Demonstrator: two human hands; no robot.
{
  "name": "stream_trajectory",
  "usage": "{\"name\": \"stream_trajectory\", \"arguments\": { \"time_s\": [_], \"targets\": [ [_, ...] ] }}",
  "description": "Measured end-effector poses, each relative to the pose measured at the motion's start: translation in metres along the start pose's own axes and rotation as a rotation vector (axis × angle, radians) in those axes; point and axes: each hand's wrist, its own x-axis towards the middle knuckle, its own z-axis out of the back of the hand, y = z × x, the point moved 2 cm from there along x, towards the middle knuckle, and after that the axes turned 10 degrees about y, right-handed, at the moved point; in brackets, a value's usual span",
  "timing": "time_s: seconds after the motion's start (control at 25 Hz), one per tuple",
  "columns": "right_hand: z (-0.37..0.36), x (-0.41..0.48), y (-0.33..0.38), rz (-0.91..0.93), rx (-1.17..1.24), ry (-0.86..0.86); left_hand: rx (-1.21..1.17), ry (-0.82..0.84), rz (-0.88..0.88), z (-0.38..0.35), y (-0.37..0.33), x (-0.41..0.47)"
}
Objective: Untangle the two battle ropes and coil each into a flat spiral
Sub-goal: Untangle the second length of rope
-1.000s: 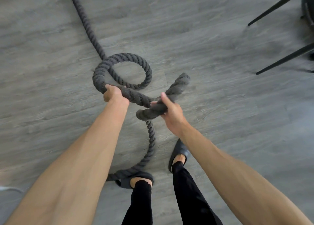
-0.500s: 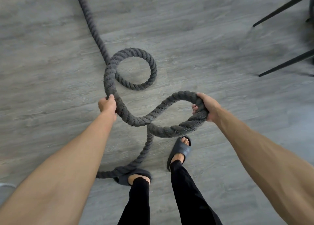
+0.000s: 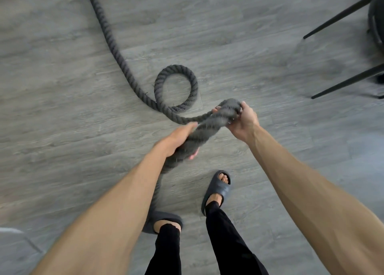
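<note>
A thick dark grey battle rope [image 3: 116,52] runs from the top of the floor down to a small round loop [image 3: 176,87] lying flat. From the loop the rope rises into a bunched, doubled fold held above the floor. My left hand [image 3: 178,139] grips the lower part of that fold. My right hand [image 3: 241,118] clasps its upper bend. Below my left hand the rope drops behind my left forearm toward my left foot. Only one rope is visible.
Grey wood-plank floor [image 3: 62,129] all around. Two thin black furniture legs [image 3: 336,16] and a dark round object [image 3: 376,14] stand at the top right. My feet in dark slides [image 3: 218,189] are just below the held rope.
My hands came together, squeezing the wide open loop into a tight doubled fold. The left hand slid from the floor loop's side onto the fold; the rope on the floor shifted right.
</note>
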Motion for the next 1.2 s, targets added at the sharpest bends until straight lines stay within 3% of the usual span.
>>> {"name": "stream_trajectory", "arguments": {
  "time_s": [0.08,0.2,0.28,0.36,0.44,0.6,0.72,0.92,1.04,1.2],
  "targets": [
    [0.001,-0.004,-0.015,0.044,-0.226,-0.088,-0.204,0.032,-0.074,0.002,-0.031,0.004],
    [0.008,-0.016,-0.058,-0.139,-0.616,-0.078,-0.355,-0.034,-0.199,-0.002,-0.063,0.013],
    [0.014,-0.023,-0.083,-0.28,-0.831,0.017,-0.501,-0.176,-0.28,-0.005,-0.08,0.011],
    [0.011,-0.028,-0.101,-0.34,-0.977,0.222,-0.717,-0.336,-0.37,-0.003,-0.1,0.009],
    [0.002,-0.026,-0.103,-0.206,-0.992,0.269,-0.895,-0.458,-0.418,0.006,-0.121,0.005],
    [-0.014,-0.016,-0.054,0.247,-1.188,-0.056,-1.106,-0.516,-0.541,0.029,-0.173,-0.002],
    [-0.033,-0.015,0.003,0.478,-1.315,-0.17,-1.133,-0.415,-0.58,0.033,-0.221,-0.011],
    [-0.082,-0.004,0.108,0.73,-1.193,-0.405,-1.13,-0.234,-0.672,0.026,-0.297,-0.028],
    [-0.122,0.019,0.169,0.884,-1.21,-0.404,-1.177,-0.117,-0.738,0.049,-0.346,-0.027],
    [-0.185,0.082,0.222,0.974,-1.249,-0.278,-1.154,-0.106,-0.771,0.108,-0.383,0.007]
  ]
}}
